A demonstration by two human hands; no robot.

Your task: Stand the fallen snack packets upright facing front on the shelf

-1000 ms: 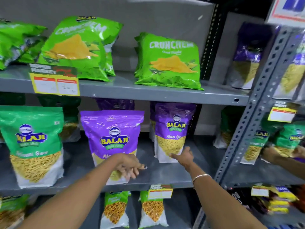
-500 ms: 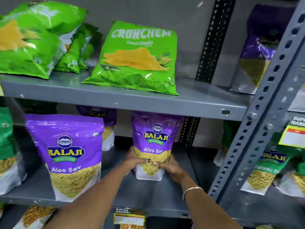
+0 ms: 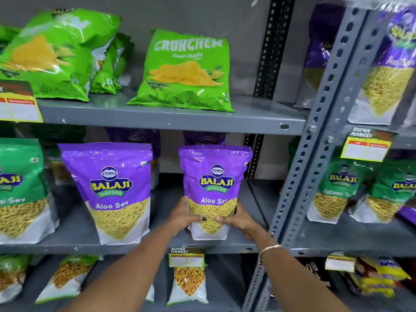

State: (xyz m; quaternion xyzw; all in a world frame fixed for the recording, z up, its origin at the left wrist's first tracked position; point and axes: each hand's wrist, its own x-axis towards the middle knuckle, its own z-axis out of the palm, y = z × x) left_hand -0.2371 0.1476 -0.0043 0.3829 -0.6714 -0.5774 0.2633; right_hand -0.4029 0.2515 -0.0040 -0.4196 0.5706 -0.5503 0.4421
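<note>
While both hands clasp it, the purple packet (image 3: 213, 176) stands near the shelf edge (image 3: 135, 247).

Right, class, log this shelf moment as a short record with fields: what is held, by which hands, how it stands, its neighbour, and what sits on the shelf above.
held item: purple Aloo Sev packet
hands: left hand and right hand, one on each lower side of the packet
grip: both closed on it
pose: upright, label facing front
place: middle shelf, near its front edge
neighbour: second purple packet to the left, upright, apart from it
shelf above: green chips bag leaning back
</note>
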